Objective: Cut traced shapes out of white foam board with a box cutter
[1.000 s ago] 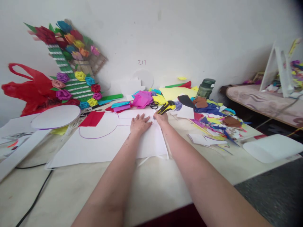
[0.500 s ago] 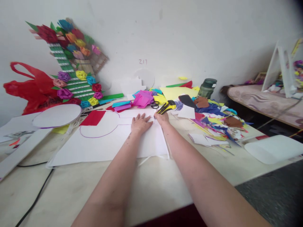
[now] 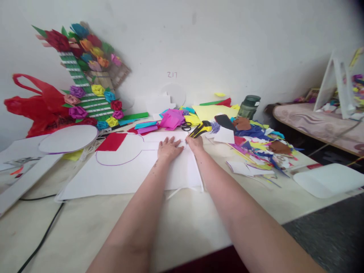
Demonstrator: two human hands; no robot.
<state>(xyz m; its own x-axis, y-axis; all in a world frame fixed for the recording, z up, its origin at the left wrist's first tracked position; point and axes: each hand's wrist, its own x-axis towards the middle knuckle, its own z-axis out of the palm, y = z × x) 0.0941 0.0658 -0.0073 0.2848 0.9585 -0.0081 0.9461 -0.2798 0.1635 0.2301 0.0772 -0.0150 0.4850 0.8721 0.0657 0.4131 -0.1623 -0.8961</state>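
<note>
My left hand [image 3: 170,148] lies flat with its fingers spread on a white board [image 3: 113,178]. Purple outlines on the board form a large rounded shape at the left and a narrow strip running right, partly under my left hand. Close to its right, my right hand [image 3: 195,144] is closed, with its fingertips down at the strip's right end. A yellow and black utility knife [image 3: 200,129] shows just above my right hand; the fingers hide its lower part, and it appears held there. A red paper piece [image 3: 111,141] lies on the rounded outline.
Behind the hands are black scissors [image 3: 186,126], folded magenta paper [image 3: 171,119] and a dark green bottle [image 3: 249,107]. Colourful scraps [image 3: 256,140] are heaped at the right, near a white lid-like piece [image 3: 327,180]. A white oval [image 3: 68,139] and paper flowers [image 3: 98,90] stand left.
</note>
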